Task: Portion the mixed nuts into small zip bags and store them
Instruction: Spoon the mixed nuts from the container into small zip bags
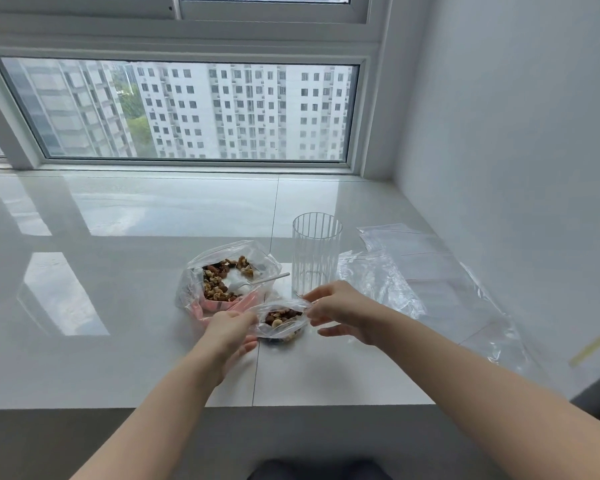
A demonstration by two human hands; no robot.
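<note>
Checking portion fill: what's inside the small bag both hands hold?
Mixed nuts show through the small bag, pinched by the left hand and right hand. The plastic hides how deep they lie.

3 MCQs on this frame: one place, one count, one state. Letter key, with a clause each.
1. The ribbed glass stands:
A. behind the small zip bag
B. left of the big nut bag
C. on the window frame

2. Hands on the small bag:
A. none
B. one
C. two

3. The glass is:
A. full of nuts
B. empty
C. tipped over

Key: 1 A, it rises just beyond the small bag; 2 C, left hand and right hand each pinch an end of its mouth; 3 B, upright and see-through, nothing inside.
</note>
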